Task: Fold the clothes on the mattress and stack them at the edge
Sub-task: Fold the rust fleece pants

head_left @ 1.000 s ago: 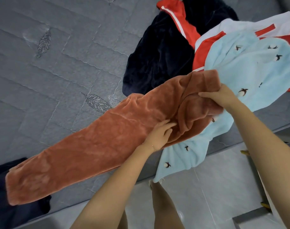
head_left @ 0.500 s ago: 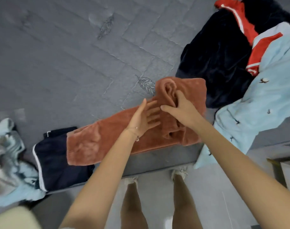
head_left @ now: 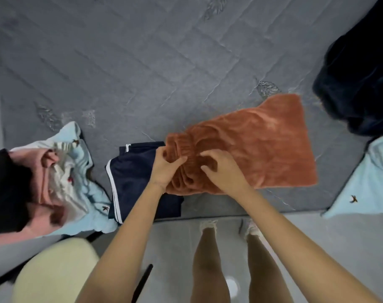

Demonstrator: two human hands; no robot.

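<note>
Pants (head_left: 262, 149) now doubled, left hand (head_left: 166, 169), right hand (head_left: 223, 169) gripping, navy shorts (head_left: 131, 171) beneath

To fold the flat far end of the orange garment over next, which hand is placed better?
Probably the right hand: it holds the orange garment nearer that flat end. The left hand grips the bunched end beside the navy shorts.

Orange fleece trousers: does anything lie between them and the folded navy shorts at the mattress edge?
Nothing visible does. The left hand and right hand grip the rust-orange fleece trousers, whose bunched end overlaps the folded navy shorts with white piping at the grey quilted mattress edge.
</note>
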